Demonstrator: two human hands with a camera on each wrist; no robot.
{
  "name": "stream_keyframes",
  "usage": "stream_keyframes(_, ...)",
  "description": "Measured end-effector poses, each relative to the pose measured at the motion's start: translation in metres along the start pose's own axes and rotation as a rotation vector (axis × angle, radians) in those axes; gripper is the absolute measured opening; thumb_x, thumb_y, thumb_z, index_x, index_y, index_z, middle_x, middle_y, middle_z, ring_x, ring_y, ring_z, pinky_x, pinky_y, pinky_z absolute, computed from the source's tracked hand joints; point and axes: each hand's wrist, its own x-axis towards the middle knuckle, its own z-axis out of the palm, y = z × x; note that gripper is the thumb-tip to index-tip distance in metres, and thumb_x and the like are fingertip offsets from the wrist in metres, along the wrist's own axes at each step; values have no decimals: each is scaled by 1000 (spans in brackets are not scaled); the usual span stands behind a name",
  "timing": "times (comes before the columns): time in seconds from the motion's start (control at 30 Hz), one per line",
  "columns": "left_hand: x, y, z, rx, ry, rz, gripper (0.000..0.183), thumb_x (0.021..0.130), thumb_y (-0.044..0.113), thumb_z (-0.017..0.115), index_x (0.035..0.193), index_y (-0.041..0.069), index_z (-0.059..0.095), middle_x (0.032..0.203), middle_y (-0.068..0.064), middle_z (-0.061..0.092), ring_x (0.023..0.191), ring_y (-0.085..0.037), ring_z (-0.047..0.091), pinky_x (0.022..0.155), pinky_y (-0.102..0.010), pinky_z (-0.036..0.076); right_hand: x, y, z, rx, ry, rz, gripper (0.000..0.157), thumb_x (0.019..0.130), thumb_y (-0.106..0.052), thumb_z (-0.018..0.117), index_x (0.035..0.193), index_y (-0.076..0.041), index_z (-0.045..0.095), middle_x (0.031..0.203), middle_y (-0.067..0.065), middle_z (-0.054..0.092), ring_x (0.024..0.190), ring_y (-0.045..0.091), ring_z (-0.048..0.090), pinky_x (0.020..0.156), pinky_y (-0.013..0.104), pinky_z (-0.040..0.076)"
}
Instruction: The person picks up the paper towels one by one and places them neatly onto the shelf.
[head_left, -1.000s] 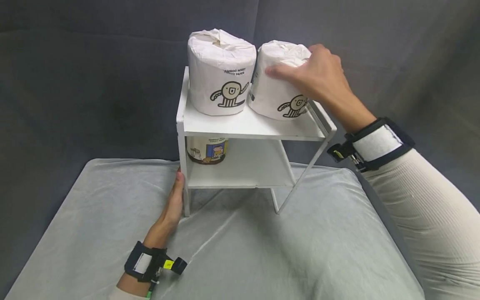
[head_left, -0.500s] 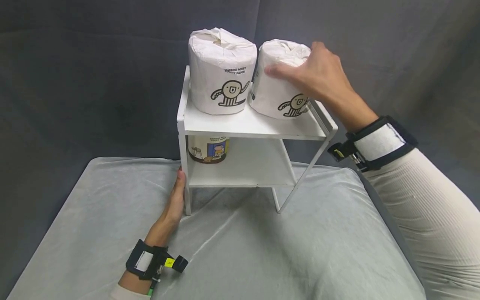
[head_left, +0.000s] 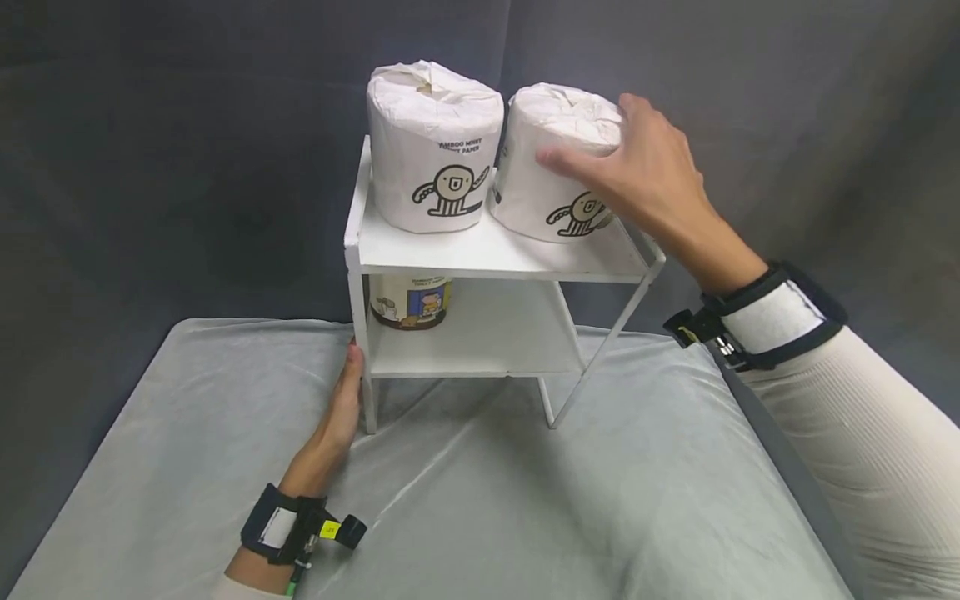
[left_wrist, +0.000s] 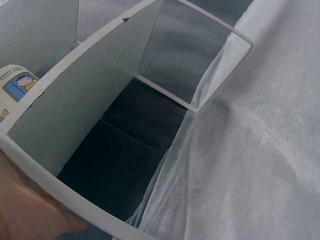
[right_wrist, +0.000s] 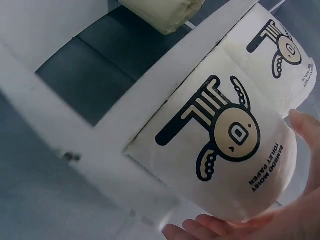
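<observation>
A small white two-tier shelf point(head_left: 480, 358) stands on the cloth. On its top sit two paper-wrapped toilet paper rolls, the left roll point(head_left: 427, 167) and the right roll point(head_left: 536, 179), both upright. My right hand point(head_left: 656, 171) is spread around the right roll, thumb in front of it and fingers along its far right side. In the right wrist view the fingers point(right_wrist: 202, 227) lie loosely by the roll's printed wrapper. My left hand point(head_left: 343, 408) rests flat along the outside of the shelf's left leg point(left_wrist: 75, 200); its far fingers are hidden behind the leg.
A third toilet paper roll point(head_left: 412, 304) with a coloured cartoon wrapper stands at the left of the lower tier. Pale grey velvety cloth point(head_left: 480, 517) covers the table, with a dark backdrop point(head_left: 187, 167) behind. The shelf's right leg frame point(head_left: 600, 354) slants outward.
My right hand has loosened and drawn slightly right, away from the right roll, showing more of the wrapper. The rolls stay on the top tier. My left hand keeps its place at the leg.
</observation>
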Motion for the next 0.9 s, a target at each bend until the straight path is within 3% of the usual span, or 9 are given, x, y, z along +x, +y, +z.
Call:
stream_keyframes(0.17,-1,3,-6,43,-15,-6,83,98,62,8,158,6,-8,165,-15,-11,150,-27,-11,118,-51,-9,-9,9,-1,14,16,-33,103,68,-82,59,145,-16,41,126,7,55,113,27,51,91,51,43)
stream_keyframes(0.33,-5,10,-18,109,-51,20,76,101,56,8,159,7,-2,166,-15,-5,151,-28,-7,118,-54,-5,-16,23,-4,17,0,-68,107,76,-76,56,157,-13,27,156,10,38,141,27,35,112,53,30)
stream_keyframes(0.4,-6,14,-24,141,-61,44,72,103,53,9,160,9,1,166,-14,-1,151,-29,-4,118,-56,-2,-20,28,-6,-4,-11,-57,108,78,-76,53,159,-14,19,162,7,27,147,27,24,114,58,24)
stream_keyframes(0.5,-10,20,-33,207,-70,70,67,104,48,14,160,11,4,165,-14,3,150,-32,1,117,-60,2,-26,36,-8,-29,-15,-53,106,80,-76,51,160,-15,17,163,7,25,148,30,22,112,63,22)
stream_keyframes(0.7,-24,28,-45,460,-131,86,67,106,39,31,158,2,12,163,-21,13,148,-39,11,115,-62,13,-47,59,-6,-61,-17,-56,101,83,-73,51,160,-15,18,162,14,25,145,39,23,106,71,24)
stream_keyframes(0.9,-46,37,-57,753,-140,95,72,103,45,39,159,8,14,163,-19,15,146,-43,16,109,-68,20,-69,87,-5,-82,-26,-64,99,85,-70,51,160,-15,18,160,20,26,143,45,25,102,73,25)
